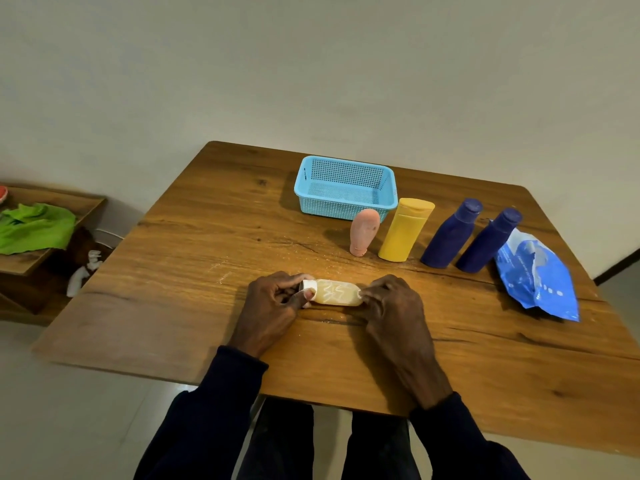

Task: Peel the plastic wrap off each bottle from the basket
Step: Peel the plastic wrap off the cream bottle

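Observation:
A small pale yellow bottle [335, 292] with a white cap lies on its side near the middle of the wooden table [194, 258]. My left hand [273, 306] grips its cap end with thumb and fingers. My right hand [388, 299] pinches its bottom end. The blue mesh basket [346, 188] stands at the back with nothing showing inside. In front of it stand a pink bottle [363, 235], a yellow bottle [405, 230] and two dark blue bottles [452, 233] [488, 240], side by side.
A crumpled blue plastic bag [536, 275] lies at the table's right side. At the far left a low wooden shelf [52, 202] carries a green cloth [34, 226]. A wall stands right behind the table.

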